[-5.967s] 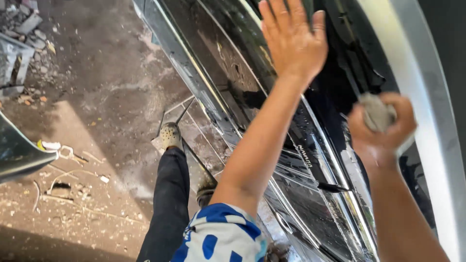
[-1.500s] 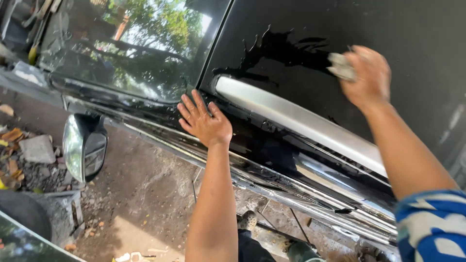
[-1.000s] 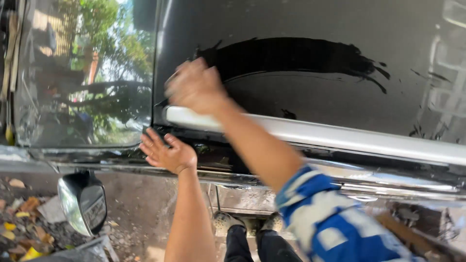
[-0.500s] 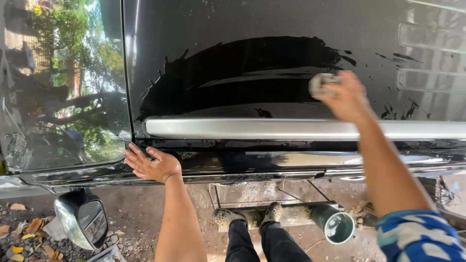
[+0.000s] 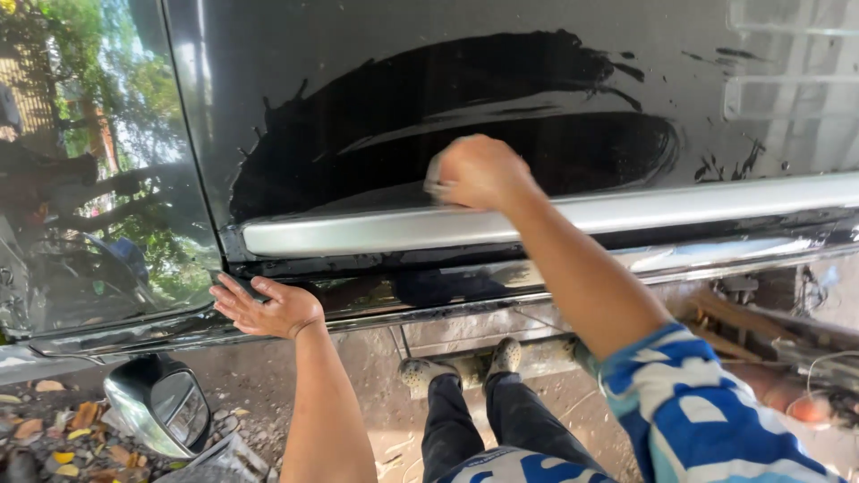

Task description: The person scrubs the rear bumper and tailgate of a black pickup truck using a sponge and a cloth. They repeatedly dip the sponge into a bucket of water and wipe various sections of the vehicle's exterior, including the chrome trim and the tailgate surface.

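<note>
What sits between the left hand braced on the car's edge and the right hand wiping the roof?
In the head view, the silver roof rail runs between them, with a wet black strip of roof edge below it. The left hand lies flat; the right hand clutches a rag.

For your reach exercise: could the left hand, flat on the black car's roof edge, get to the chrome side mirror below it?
Probably yes: left hand sits above the chrome side mirror, nothing between.

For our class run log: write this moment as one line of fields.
left hand: flat on roof edge | right hand: grip on grey cloth, against black roof | wet patch: beside silver rail
</note>
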